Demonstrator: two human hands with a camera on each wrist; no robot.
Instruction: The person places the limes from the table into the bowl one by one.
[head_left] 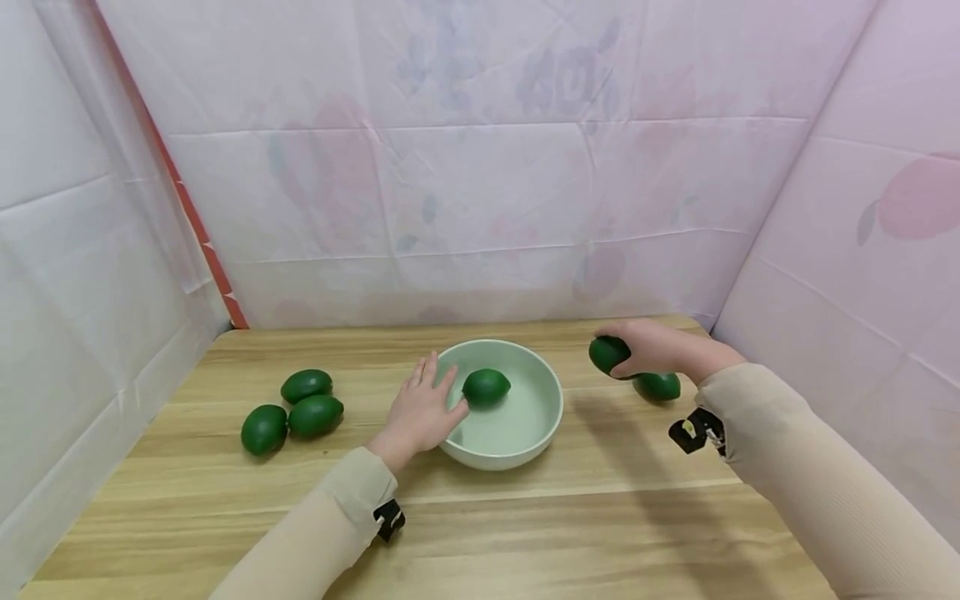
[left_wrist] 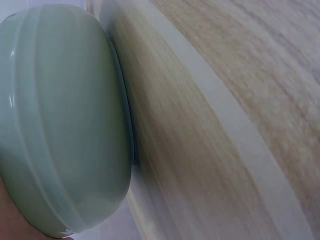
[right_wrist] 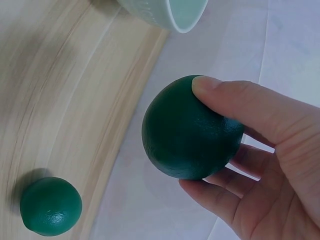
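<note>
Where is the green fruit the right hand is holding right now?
In the head view the held green fruit is in the right hand, above the table right of the pale green bowl, with another green fruit lying just beneath.

A dark green, egg-shaped fruit (head_left: 609,353) is held clear above the wooden tabletop, while a pale green round bowl (head_left: 543,417), upright at the table's middle, is occupied by one matching fruit (head_left: 486,387).

Both arms in beige sleeves reach forward. The left hand (head_left: 420,410) lies palm down with fingers straight and slightly spread. The right hand (head_left: 651,347) is raised, palm down, its fingers (right_wrist: 235,102) and thumb curled in a grip.
</note>
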